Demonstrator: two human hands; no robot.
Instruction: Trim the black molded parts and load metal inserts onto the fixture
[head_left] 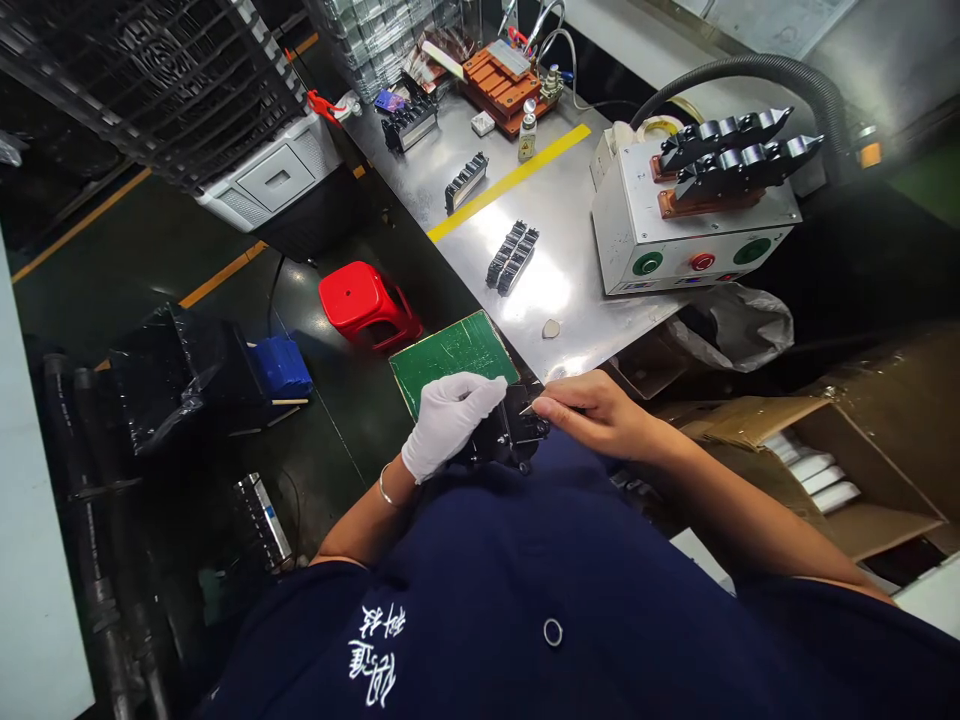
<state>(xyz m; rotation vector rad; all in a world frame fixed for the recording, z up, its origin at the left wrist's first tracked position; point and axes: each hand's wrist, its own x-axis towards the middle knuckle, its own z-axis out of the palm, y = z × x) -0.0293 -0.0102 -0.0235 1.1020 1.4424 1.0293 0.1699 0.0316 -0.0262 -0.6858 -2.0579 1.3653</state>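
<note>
One blk assy [520, 432] btwn L fingers [491, 393], pinched, hold unclear, & R fingers [553, 408], pinching thin rod [528, 409]

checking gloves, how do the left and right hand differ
The left hand is gloved in white; the right hand is bare. The left wears a wrist bangle; the right, none. The right hand pinches a thin tool; no tool shows in the left hand. Both are at the black part.

A yellow stripe crosses the silvery worktop [577, 330], with the board [450, 360] below it a scuffed green edged in pale tan. Left of centre, the stool [360, 300] is bright red; at upper right, green and red buttons [702, 262] dot a white box [637, 215].
</note>
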